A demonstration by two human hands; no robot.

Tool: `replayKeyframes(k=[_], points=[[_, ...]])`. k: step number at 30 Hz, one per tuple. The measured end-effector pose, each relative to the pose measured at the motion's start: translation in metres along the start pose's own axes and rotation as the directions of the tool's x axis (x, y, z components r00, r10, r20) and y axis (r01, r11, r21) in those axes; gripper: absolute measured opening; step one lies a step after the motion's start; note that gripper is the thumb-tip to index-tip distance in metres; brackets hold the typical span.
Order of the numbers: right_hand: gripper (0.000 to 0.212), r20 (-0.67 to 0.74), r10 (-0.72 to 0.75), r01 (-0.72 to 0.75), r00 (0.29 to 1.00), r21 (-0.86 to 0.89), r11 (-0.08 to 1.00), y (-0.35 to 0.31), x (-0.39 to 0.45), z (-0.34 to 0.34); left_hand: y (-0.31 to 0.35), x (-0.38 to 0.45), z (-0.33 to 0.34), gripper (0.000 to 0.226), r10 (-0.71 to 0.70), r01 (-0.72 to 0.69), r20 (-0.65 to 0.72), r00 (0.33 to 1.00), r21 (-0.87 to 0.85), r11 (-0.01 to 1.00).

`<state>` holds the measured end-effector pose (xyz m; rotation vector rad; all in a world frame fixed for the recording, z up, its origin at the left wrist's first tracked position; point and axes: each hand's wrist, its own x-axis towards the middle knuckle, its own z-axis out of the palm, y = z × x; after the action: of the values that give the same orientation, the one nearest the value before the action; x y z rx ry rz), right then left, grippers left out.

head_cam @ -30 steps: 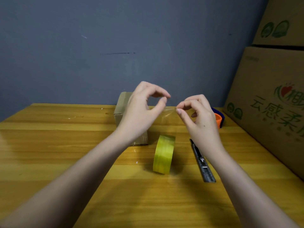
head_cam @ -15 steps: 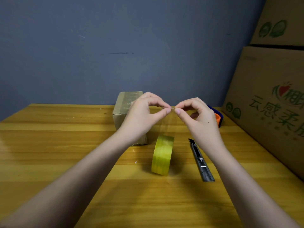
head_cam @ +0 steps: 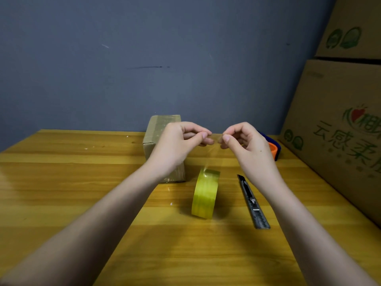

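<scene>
Left hand (head_cam: pixel 177 145) and right hand (head_cam: pixel 247 146) are raised over the tabletop (head_cam: pixel 82 182). Each pinches the free end of the strip (head_cam: pixel 212 155) thumb-to-forefinger, other fingers curled. The strip runs down to the roll (head_cam: pixel 205 195), which stands on edge near the box (head_cam: pixel 162 124), probably so it can pay out. The two-point pinch likely keeps the thin clear film flat and off itself. Roll: glossy yellowish wound plastic. Box: matte brown cardboard, taped top. Knife (head_cam: pixel 252 201): slim metal, flat just right of the roll, handy for the cut.

Three boxes (head_cam: pixel 157 130) (head_cam: pixel 334 162) (head_cam: pixel 354 23) (two big, stacked), one tape roll (head_cam: pixel 206 195), one knife (head_cam: pixel 250 201).
</scene>
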<state>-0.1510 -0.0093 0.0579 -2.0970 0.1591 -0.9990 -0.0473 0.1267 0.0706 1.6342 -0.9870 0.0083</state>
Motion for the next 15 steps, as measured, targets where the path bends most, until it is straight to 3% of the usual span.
replayKeyframes(k=[6, 10, 12, 15], points=[[0.003, -0.031, -0.010, 0.010, 0.999, -0.016, 1.000, -0.0014, 0.0013, 0.0011, -0.0025, -0.0004, -0.0008, 0.017, -0.028, 0.027, -0.031, 0.999, -0.033, 0.999], [0.003, -0.042, -0.004, 0.004, 0.999, 0.002, 1.000, -0.0018, 0.0023, 0.0032, -0.0023, 0.0005, 0.0006, 0.013, -0.072, 0.074, 0.029, 0.997, -0.073, 0.995], [0.006, -0.035, 0.015, -0.013, 0.999, 0.036, 0.999, -0.0029, 0.0024, 0.0035, -0.0032, 0.0011, 0.0021, 0.007, -0.051, 0.052, 0.035, 0.998, -0.023, 0.998], [0.009, -0.008, 0.046, -0.045, 0.999, 0.070, 0.997, -0.0032, 0.0036, 0.0033, -0.0056, 0.0026, 0.0034, 0.016, -0.023, 0.023, 0.013, 1.000, -0.027, 0.999]])
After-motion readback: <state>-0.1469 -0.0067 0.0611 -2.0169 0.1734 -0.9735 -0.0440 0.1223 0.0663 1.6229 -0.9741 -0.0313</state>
